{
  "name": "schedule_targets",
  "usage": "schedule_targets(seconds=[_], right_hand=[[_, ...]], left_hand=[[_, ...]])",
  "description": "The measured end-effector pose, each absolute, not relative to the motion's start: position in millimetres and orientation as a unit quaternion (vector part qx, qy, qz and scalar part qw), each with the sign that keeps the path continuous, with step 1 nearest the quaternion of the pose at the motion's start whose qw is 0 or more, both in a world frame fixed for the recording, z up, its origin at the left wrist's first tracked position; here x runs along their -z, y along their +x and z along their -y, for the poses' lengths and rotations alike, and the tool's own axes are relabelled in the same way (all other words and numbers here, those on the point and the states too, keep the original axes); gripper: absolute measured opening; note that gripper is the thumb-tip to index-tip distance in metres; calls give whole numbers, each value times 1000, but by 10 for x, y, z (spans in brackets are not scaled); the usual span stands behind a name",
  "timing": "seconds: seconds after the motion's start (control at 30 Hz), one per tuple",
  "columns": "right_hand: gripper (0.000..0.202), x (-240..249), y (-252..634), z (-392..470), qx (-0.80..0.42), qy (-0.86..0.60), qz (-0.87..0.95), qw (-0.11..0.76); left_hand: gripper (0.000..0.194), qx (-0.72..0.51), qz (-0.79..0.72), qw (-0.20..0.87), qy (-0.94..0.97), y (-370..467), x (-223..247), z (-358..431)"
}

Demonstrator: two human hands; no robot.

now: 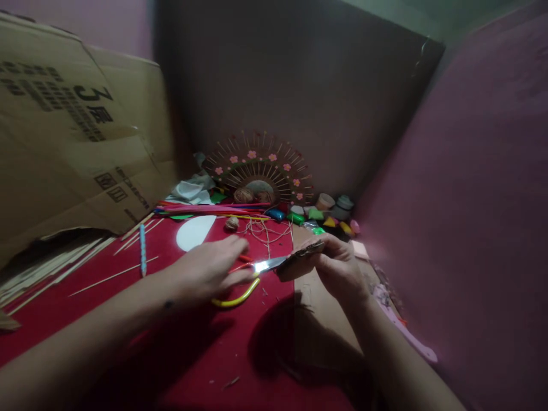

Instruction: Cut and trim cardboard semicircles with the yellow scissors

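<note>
My left hand (218,265) is closed around the orange and yellow handles of a pair of scissors (265,265). Their blades point right and meet the near edge of a small brown cardboard piece (299,264). Pinched between the thumb and fingers of my right hand (340,265), that cardboard is held up above the table, its torn dark edge on top. How far the blades reach past its edge is hidden. Below lie a red table surface (240,348) and a flat cardboard sheet (319,325).
A large cardboard box (85,120) stands at left, beside thin wooden sticks (60,274) and a light-blue pen (142,251). At the back are a decorated stick fan (257,165), pink pipe cleaners (214,209), twine (268,228) and small jars (325,201). A pink glue gun (405,328) lies right, by the wall.
</note>
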State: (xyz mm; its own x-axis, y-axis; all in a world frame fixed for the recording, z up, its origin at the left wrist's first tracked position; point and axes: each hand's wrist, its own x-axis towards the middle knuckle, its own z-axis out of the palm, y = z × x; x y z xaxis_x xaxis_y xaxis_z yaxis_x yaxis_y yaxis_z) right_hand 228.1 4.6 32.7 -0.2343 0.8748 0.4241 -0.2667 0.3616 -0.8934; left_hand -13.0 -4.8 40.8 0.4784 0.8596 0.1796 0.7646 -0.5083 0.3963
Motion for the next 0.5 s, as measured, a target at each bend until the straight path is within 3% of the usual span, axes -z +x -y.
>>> schedule_targets(seconds=[0.07,0.2,0.5], right_hand=[[14,-328,2286,-37,-525,-242,584,570],[13,-337,2277,-14,-552,-217,561,578],[17,-305,2331,-8,-587,-191,523,588]], left_hand=[[25,-106,-491,78,861,-240,-229,67],[17,-78,-496,61,863,-298,50,87],[24,-75,-470,-32,879,-216,164,-105]])
